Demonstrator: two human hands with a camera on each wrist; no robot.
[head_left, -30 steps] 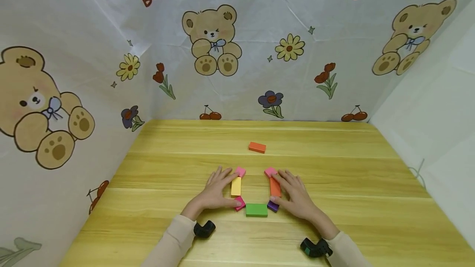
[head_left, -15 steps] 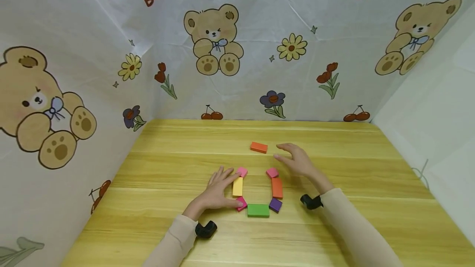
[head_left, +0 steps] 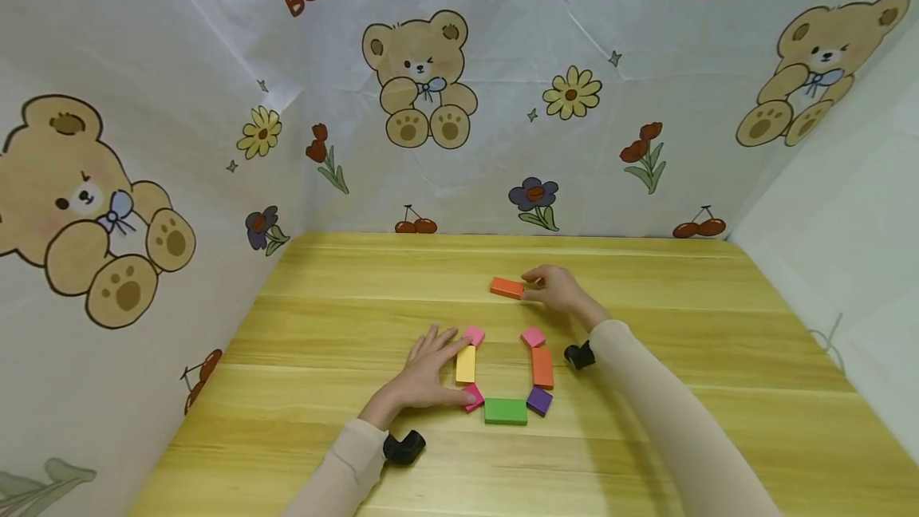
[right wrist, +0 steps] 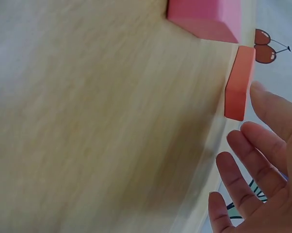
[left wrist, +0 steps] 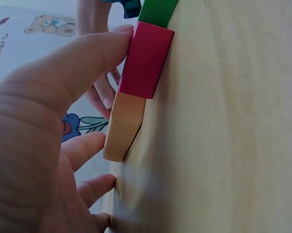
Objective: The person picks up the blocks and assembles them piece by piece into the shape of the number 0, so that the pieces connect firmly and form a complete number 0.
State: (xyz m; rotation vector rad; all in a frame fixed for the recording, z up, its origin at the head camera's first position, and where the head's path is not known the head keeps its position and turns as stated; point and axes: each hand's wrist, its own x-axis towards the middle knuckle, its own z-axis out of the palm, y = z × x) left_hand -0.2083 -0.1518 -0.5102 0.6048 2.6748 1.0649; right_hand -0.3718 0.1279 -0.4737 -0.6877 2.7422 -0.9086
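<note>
Small coloured blocks form a U on the table in the head view. My left hand [head_left: 424, 377] lies along its left side with fingers extended. Its thumb touches the magenta block [left wrist: 148, 60], and a forefinger reaches the left pink block [head_left: 475, 334]; the yellow block [head_left: 466, 364] lies between. Farther back, my right hand [head_left: 560, 291] is at the right end of a lone orange block [head_left: 506, 288]. In the right wrist view its thumb is close beside that block [right wrist: 240, 82], and the spread fingers are just past its end, not gripping it.
A green block [head_left: 506, 411] makes the U's near side. A purple block [head_left: 540, 400], a second orange block [head_left: 542, 368] and another pink block [head_left: 533, 337] run up its right side. Behind the wooden table [head_left: 323, 294] hangs a bear-print cloth [head_left: 488, 38].
My right hand has left the right side of the U and moved back to the lone orange block. The left hand stays by the yellow side. The head view has shifted slightly.
</note>
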